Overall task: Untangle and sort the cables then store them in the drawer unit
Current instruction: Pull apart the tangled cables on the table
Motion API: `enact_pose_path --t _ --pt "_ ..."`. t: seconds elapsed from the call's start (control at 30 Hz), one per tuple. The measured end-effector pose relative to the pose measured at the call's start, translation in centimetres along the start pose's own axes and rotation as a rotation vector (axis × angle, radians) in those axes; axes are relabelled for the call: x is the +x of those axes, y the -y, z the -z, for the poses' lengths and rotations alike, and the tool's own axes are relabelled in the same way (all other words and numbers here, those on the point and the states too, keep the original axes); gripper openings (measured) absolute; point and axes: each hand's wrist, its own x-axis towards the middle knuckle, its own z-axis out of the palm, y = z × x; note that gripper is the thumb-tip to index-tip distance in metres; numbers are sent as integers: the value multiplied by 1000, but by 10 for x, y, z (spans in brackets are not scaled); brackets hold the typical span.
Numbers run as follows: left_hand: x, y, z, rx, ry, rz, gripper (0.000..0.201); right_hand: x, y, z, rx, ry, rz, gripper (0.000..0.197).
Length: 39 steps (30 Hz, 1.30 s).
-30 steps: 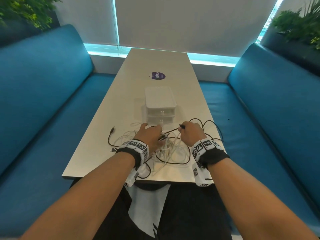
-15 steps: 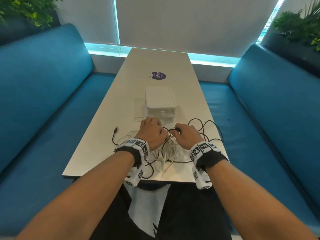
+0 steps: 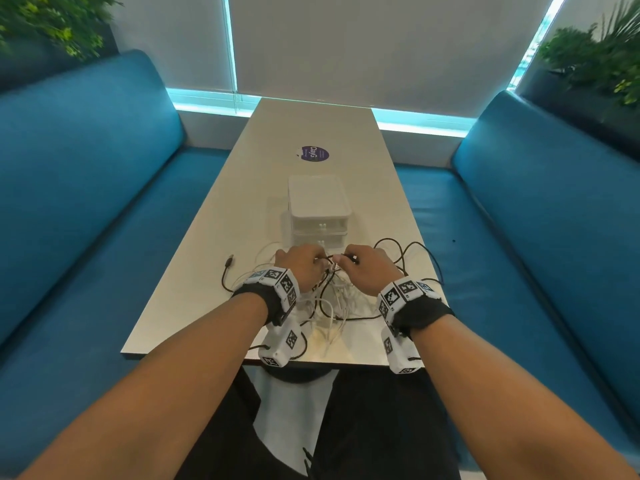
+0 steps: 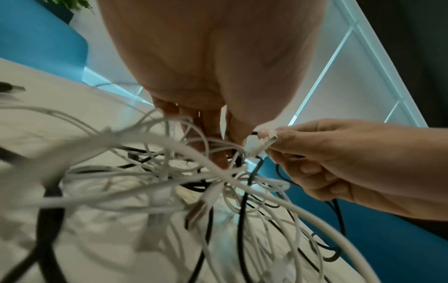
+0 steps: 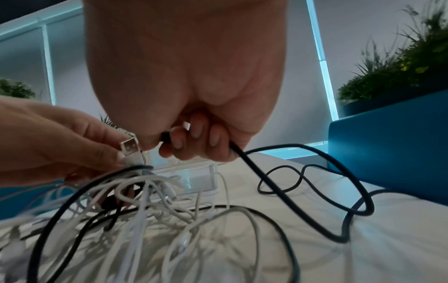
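A tangle of white and black cables (image 3: 332,301) lies on the table's near end, in front of the white two-drawer unit (image 3: 318,206), whose drawers are shut. My left hand (image 3: 306,266) pinches a white USB plug (image 5: 130,151) lifted from the pile. My right hand (image 3: 367,268) is curled round a black cable (image 5: 315,153) near its plug end; the cable loops away to the right (image 3: 408,251). Both hands nearly touch above the tangle. Another black plug (image 3: 229,262) lies loose at the left.
The long pale table (image 3: 311,126) carries a round purple sticker (image 3: 313,154) beyond the drawer unit. Blue benches (image 3: 86,202) (image 3: 554,202) run along both sides. Plants (image 3: 595,57) stand behind the bench backs. A blind covers the far window.
Both hands have come together and shifted a little toward the drawer unit. The left hand has raised a white plug out of the pile; the right keeps its hold on the black cable.
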Motion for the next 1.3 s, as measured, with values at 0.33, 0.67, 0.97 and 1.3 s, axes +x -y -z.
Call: enact_pose_path --t 0.33,0.67,0.97,1.3 --pt "5 0 10 -198 109 10 20 -5 -8 -3 -58 81 -8 43" --pt "11 8 7 -294 129 -19 14 -1 -6 0 -46 87 -1 40" --pt "7 7 11 -238 226 -49 26 3 7 3 48 131 -54 32" --pt "10 -1 8 -101 120 -35 30 8 12 1 -16 159 -5 16"
